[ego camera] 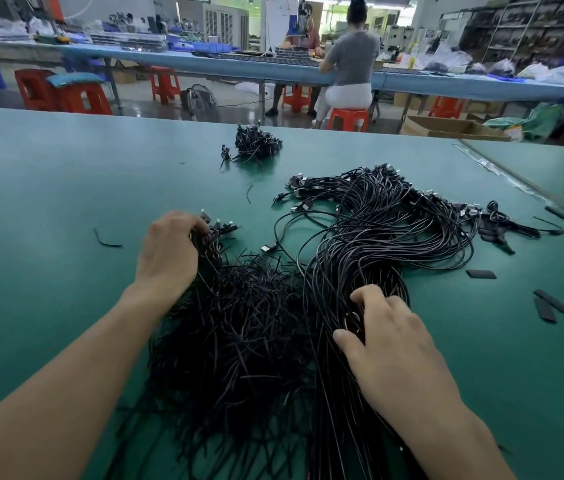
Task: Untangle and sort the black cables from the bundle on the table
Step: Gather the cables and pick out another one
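Observation:
A big bundle of long black cables [388, 237] with plug ends loops across the green table [48, 202] from centre right toward me. To its left lies a messy heap of short black ties [239, 341]. My left hand [169, 251] grips a bunch of cable ends at the top of that heap, its fingers curled round them. My right hand [388, 337] rests on the long bundle with bent fingers and thumb pinching a few strands. Farther back sits a small separate pile of black cables [256, 143].
Flat black strips [550, 304] lie scattered at the right, and loose black bits [107, 242] at the left. A table seam [523, 188] runs along the right. Beyond the far edge a person [349, 71] sits on a red stool at another bench.

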